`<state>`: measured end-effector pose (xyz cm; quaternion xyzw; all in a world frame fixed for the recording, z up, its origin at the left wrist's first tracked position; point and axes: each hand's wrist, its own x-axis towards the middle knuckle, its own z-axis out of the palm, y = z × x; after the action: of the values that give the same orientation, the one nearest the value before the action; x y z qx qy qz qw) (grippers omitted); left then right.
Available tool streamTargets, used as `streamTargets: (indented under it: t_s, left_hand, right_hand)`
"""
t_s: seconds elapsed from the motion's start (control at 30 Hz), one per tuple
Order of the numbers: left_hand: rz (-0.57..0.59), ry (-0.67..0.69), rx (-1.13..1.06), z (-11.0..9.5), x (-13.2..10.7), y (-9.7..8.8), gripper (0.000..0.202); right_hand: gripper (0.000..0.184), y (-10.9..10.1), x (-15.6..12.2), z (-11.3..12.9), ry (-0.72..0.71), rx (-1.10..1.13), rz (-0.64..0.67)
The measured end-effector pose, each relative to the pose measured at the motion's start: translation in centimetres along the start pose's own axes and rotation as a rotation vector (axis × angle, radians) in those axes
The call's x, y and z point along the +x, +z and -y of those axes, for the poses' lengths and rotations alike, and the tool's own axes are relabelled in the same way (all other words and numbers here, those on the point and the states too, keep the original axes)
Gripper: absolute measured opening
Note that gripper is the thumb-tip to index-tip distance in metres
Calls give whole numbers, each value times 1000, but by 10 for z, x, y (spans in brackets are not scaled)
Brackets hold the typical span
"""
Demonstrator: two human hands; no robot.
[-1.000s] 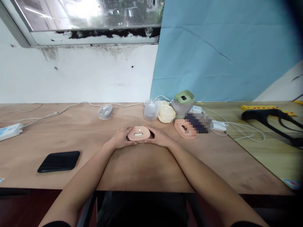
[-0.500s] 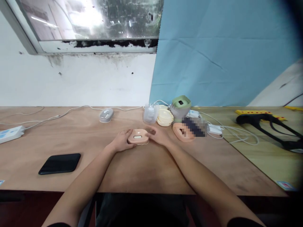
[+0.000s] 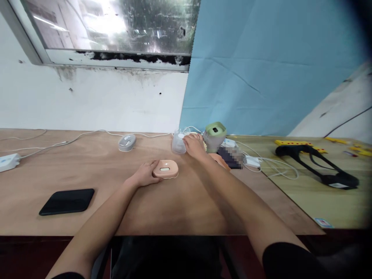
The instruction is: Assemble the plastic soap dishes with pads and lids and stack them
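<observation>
Left hand [image 3: 144, 175] clasps the rounded pink plastic shell [image 3: 165, 169] mid-table, steadying it; right hand [image 3: 194, 145], fingers loosely apart, reaches the cream plastic discs [image 3: 203, 142] near the far edge.

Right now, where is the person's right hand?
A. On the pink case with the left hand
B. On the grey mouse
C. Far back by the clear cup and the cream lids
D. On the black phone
C: the right hand reaches to the back of the table, beside the clear cup, while only the left hand touches the pink case.
</observation>
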<state>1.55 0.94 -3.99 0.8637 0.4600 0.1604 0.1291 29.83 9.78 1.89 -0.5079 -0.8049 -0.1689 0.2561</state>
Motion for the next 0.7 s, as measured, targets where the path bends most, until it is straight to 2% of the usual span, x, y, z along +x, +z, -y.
streamTargets:
  t_s: [0.33,0.43,0.7]
  left_hand:
    - [-10,-22,-12,-3,-1,-1,93]
    - [-18,-8,-19,-3,-3,-1,91]
    - [-20,6,-22,-1,-3,2,92]
  right_hand:
    - [15,5,2,-13,136,163,-7]
    - [17,5,4,-15,137,190,-22]
    - [11,-7,12,-7,110,252,-180]
